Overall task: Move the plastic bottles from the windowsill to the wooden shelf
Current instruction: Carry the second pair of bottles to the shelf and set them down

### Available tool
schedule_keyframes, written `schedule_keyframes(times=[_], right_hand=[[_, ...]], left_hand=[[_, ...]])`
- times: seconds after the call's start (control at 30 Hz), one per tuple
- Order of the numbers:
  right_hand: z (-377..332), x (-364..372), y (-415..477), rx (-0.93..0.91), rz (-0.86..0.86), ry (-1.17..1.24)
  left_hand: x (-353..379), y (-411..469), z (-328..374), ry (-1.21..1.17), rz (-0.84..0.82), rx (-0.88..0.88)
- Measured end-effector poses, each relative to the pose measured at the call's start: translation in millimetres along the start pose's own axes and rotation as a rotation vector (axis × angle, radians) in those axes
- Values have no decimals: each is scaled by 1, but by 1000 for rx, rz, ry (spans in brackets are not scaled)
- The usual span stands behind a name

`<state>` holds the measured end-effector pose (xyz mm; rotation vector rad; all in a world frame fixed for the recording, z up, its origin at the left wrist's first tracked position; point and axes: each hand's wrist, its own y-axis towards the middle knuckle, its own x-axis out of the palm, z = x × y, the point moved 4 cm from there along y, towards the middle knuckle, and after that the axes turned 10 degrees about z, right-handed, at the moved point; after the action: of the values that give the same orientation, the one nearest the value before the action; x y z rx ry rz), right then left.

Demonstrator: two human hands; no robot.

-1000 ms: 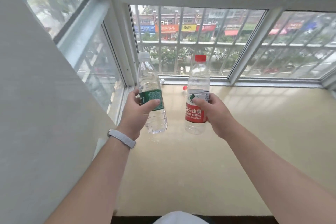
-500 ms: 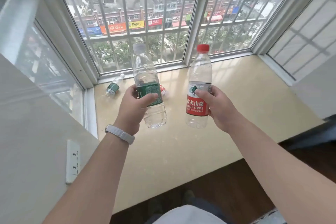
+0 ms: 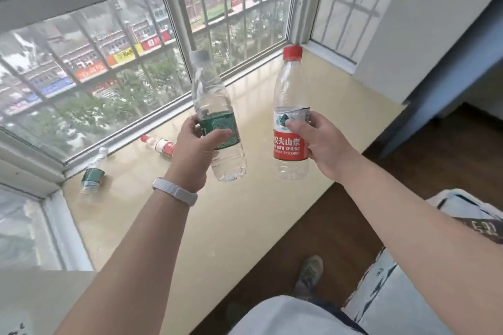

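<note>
In the head view, two clear plastic bottles were held up in the air above the cream windowsill [image 3: 245, 226], side by side and apart. The green-label bottle [image 3: 217, 128] looked empty or nearly so, tilted with its pale cap toward the window; the red-label bottle [image 3: 290, 122] stood almost upright with a red cap, and whether it held any liquid could not be told.

The left hand [image 3: 194, 156] reached forward with a white band [image 3: 175, 194] on its wrist, its fingers [image 3: 215, 136] wrapped around the green label. The right hand [image 3: 325, 144] came in from the right, thumb across the front of the red label and fingers curled behind it.

Two more bottles lay on their sides near the windowsill's far edge by the window frame: a second red-label bottle [image 3: 160, 145], partly hidden behind the left hand, and a second green-label bottle [image 3: 92, 175] toward the far left corner.
</note>
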<state>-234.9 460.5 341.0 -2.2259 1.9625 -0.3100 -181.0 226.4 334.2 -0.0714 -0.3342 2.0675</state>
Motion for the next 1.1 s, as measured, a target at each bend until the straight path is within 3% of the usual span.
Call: schedule_keyframes(times=[0.63, 1.1], right_hand=[[-39, -312, 64, -55, 322, 215], [-45, -469, 49, -57, 685, 330]], left_hand=[[365, 22, -10, 249, -378, 45], [558, 0, -23, 284, -662, 71]])
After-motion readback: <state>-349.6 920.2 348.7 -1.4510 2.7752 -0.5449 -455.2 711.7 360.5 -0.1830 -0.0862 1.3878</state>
